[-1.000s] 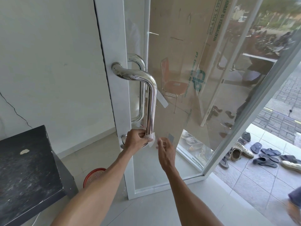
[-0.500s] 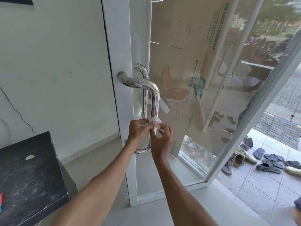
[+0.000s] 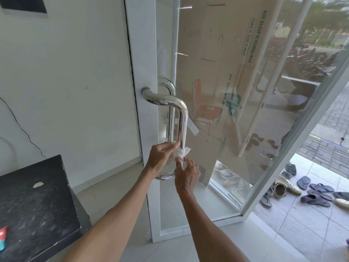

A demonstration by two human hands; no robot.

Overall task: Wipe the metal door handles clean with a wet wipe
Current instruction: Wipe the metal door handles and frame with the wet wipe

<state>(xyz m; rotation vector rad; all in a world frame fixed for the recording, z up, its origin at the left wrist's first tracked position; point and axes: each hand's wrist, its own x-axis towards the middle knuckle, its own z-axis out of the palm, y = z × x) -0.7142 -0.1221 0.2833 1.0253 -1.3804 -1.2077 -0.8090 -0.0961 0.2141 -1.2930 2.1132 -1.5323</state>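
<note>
Handle, the chrome loop bolted to the white door frame, has the wipe bunched round the lower part of its upright bar, just above the bottom bend. Left hand comes in from the left with a fairly tight grip: its fingers are curled and the fingertips pinch the wad of wipe against the bar. Right hand sits right below it, back of the hand toward the camera and fingers pointing up. Its grip is a light pinch on the little tail of wipe hanging off the bottom, and the rest of the fingers are only loosely bent. The two hands are just beside each other. A second handle shows on the far side of the glass, a bit higher and further left. Behind the glass there's a big cardboard box with green print. Off to the right, a bunch of sandals lie on the tiles. Bottom left is a black bench with a pale chip on top.
</note>
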